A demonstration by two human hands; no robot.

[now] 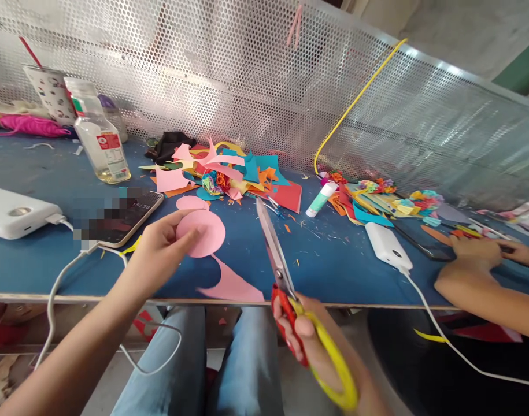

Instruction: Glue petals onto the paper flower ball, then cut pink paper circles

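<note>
Nearest, below the front edge of the blue bench (39,260), the right hand (316,346) is closed through the red and yellow plastic loops of a pair of scissors (285,289). The thin metal blades are shut together and point away, over the bench surface.

To the left of the scissors, the left hand (158,248) pinches a flat pink paper circle (203,231) between thumb and fingers; the circle is smooth, with a clean round edge, and it is held just above the bench. Just below the circle lies a curved pink paper offcut (233,283), with one pointed end, flat on the bench near the front edge.

Left of the circle a dark smartphone (121,216) and a white rectangular power bank (13,214) lie, with a white cable (60,277) hanging over the edge.

Behind the circle there is a loose heap of coloured paper scraps (229,170), pink, teal, orange and yellow. Further left of it stands a clear plastic bottle (102,144) holding a little pale yellowish liquid at the bottom. Right of the heap a white glue stick with green cap (321,199) lies on its side.

At the back a perforated metal screen (247,75) stands. At far right another person's hands (485,251) rest on the bench.
</note>
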